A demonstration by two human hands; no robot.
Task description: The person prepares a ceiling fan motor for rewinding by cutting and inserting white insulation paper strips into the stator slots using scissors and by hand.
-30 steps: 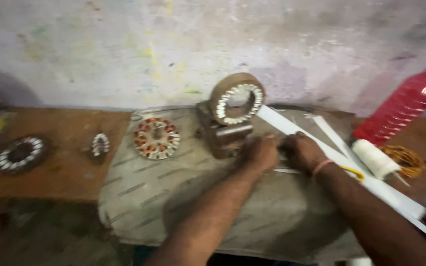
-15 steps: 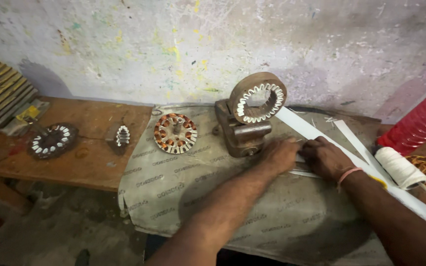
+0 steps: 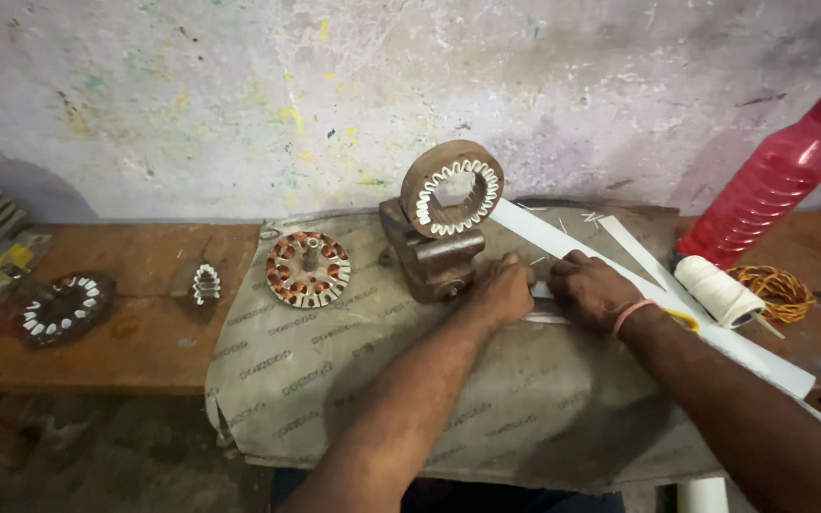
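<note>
Left hand: my left hand is curled shut, its fingers pinching the near end of the white paper strip flat against the cloth so it cannot slide.
Right hand: my right hand is closed too, knuckles up, pressing on the same strip just beside the left; what the fingertips do underneath I cannot tell.
White paper strip: it runs diagonally from the stator ring down past my right forearm, kept close to where my hands meet.
Stator ring: the round stator with white slot liners stands upright in a brown metal holder, its open bore facing me, just beyond my left hand.
Cloth: a grey printed sack covers the desk under the work, giving a soft surface.
Wound stator: a copper-wound core lies flat on the cloth, left of the holder, out of the way.
Right side: a white thread spool, a tangle of orange cord and a red plastic bottle lean near my right arm, within reach.
Far left: another lined core and a small ribbed piece rest apart on bare wood.
</note>
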